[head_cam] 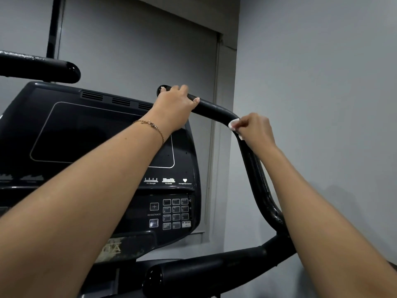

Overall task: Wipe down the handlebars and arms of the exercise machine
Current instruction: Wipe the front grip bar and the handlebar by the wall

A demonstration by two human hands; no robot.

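the curved handlebar runs from its capped tip at centre frame, bends at centre right, then drops as a long arm toward the lower right. the left hand is wrapped over the top stretch near the tip, fingers curled round the tube to steady it. the right hand pinches a small white wipe against the outside of the bend, fingers bunched on it. how much wipe is folded inside the hand i cannot tell.

the step in hand looks like wiping the bend and the arm below it. to do it well, wrap the wipe further round the tube rather than dabbing one face, so the side toward the grey wall gets covered too. draw it down the arm in one firm stroke, twisting the wrist on the way, since the lower arm looks speckled. the stretch under the left hand is covered by the palm, so that hand needs to shift before the tip can be wiped. the second handlebar at upper left and the short grip at the bottom likely wait their turn.
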